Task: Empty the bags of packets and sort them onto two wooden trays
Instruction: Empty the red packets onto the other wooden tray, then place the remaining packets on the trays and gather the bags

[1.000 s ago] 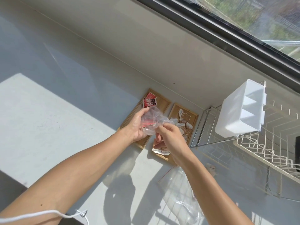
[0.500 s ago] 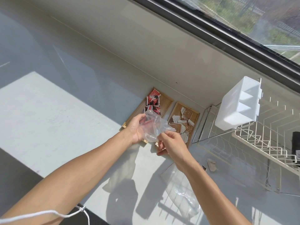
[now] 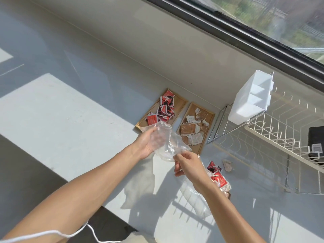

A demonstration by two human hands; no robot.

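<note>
Two wooden trays lie side by side by the wall. The left tray (image 3: 180,104) holds several red packets (image 3: 164,110). The right tray (image 3: 209,118) holds several brown and white packets (image 3: 192,128). Just in front of them I hold a crumpled clear plastic bag (image 3: 166,142) that looks empty. My left hand (image 3: 149,143) grips its left side, and my right hand (image 3: 187,164) pinches its lower right edge. Another clear bag (image 3: 196,195) lies on the counter under my right forearm, with red packets (image 3: 217,175) at its far end.
A white wire dish rack (image 3: 273,135) with a white plastic caddy (image 3: 250,100) stands at the right. One small beige packet (image 3: 228,167) lies loose in front of it. A window runs along the wall above. A white cord (image 3: 52,233) hangs near the bottom left.
The bag held red packets a second ago; now it looks empty and more red packets lie on the left tray. Both hands have pulled back from the trays toward me.
</note>
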